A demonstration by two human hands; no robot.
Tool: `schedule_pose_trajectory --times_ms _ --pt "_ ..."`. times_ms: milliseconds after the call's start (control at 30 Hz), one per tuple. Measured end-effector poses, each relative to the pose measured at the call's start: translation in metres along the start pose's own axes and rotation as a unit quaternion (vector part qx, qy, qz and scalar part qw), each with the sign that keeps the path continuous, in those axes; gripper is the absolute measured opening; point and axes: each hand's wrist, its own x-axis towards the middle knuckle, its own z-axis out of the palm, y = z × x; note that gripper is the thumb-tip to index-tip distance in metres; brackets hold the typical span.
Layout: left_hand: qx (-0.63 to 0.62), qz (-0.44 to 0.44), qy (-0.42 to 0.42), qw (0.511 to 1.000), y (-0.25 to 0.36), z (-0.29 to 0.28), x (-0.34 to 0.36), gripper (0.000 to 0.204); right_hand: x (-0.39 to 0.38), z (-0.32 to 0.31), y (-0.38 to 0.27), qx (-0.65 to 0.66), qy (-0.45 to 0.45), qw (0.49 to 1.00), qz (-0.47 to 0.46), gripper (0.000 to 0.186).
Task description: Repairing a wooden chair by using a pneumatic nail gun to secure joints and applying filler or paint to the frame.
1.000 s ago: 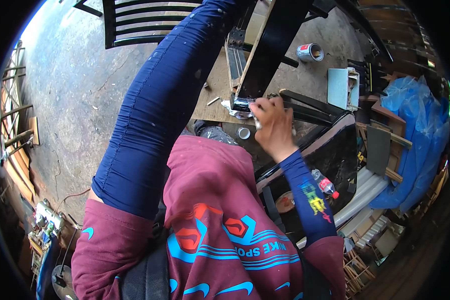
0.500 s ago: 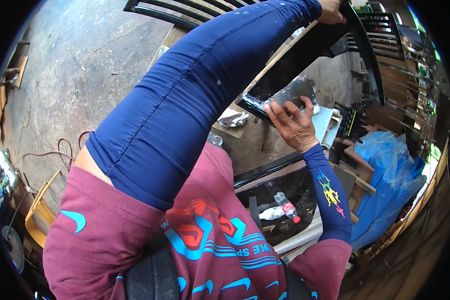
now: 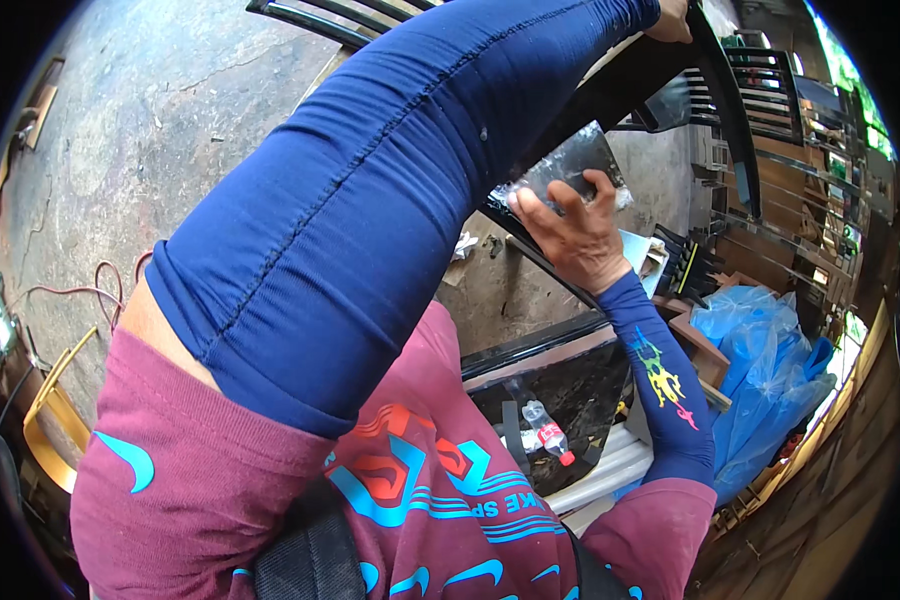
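My left arm reaches across the view to the upper right, where my left hand [image 3: 673, 22] closes on a glossy black wooden chair frame [image 3: 728, 110]. The top edge cuts off part of that hand. Lower down, my right hand [image 3: 578, 235] has its fingers bent over a dark grey flat sheet [image 3: 577, 160], perhaps sandpaper, with whitish, wet-looking edges. The sheet lies against a broad black part of the frame. My left sleeve hides much of that part.
Beneath the chair, a clear plastic bottle with a red cap [image 3: 550, 432] lies on a dark panel [image 3: 595, 385]. Blue plastic sheeting [image 3: 765, 370] and wood pieces [image 3: 700, 350] sit to the right. A black slatted piece [image 3: 765, 90] stands beyond. A yellow chair [image 3: 55, 430] is at the left.
My right hand and the dark sheet have shifted slightly left and up along the black part. My left hand stays at the frame. The whole view has tilted a little.
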Motion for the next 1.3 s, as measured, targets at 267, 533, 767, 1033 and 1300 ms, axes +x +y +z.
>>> schedule_pose_trajectory --times_ms 267,533,767,1033,1300 --pt "0.016 -0.012 -0.001 1.000 -0.001 -0.002 0.001 0.051 -0.005 -0.012 0.015 0.018 -0.001 1.000 -0.002 0.034" --pt "0.151 -0.228 -0.065 0.960 0.017 0.006 0.017 0.056 0.036 -0.007 0.003 -0.014 0.030 0.999 0.003 0.023" --pt "0.021 -0.033 -0.051 0.998 0.002 0.000 0.004 0.060 0.013 -0.006 0.008 -0.007 -0.007 1.000 -0.015 0.016" --pt "0.021 -0.029 -0.086 0.996 0.005 -0.006 -0.001 0.066 -0.037 -0.010 -0.008 0.007 -0.014 0.999 0.029 0.027" --pt "-0.035 0.025 -0.064 0.997 0.004 0.000 -0.013 0.056 -0.050 -0.083 -0.092 0.238 0.100 0.865 0.430 0.053"
